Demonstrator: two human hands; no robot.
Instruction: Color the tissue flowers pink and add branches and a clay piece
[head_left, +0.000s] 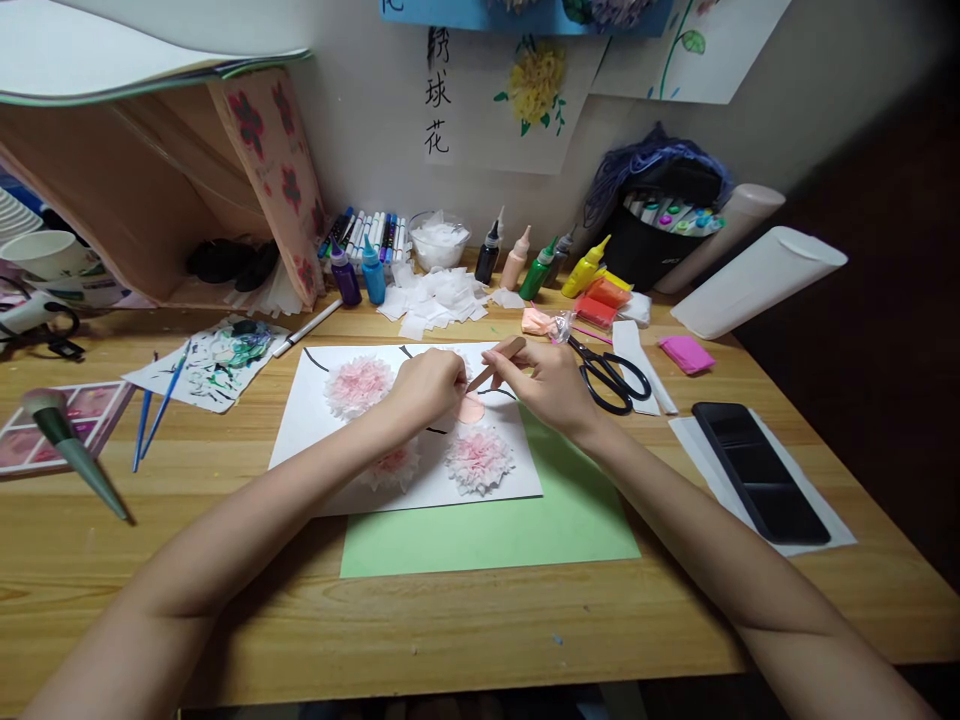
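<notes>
My right hand point(551, 380) pinches a flat brown wooden craft stick point(499, 365), its lower end slanting down to the left. Beside it, my left hand point(429, 388) has its fingers closed over the paper; whatever they hold is hidden. Below the stick's tip lies a peach-coloured round patch point(471, 408) on a white sheet point(300, 440). Ruffled pink-and-white paper flowers sit on this sheet: one at the upper left point(358, 385), one at the lower right point(480, 460) and one partly behind my left forearm point(394, 465). Short black strokes mark the sheet, and green paper point(487, 540) lies underneath.
Behind the sheet are white tissue pieces point(435, 298) and several paint bottles point(540, 270). Black scissors point(611, 378) lie right of my right hand, with a black phone-like slab point(757, 470) farther right. Paintbrushes point(161, 410) and a makeup brush point(75, 450) lie left.
</notes>
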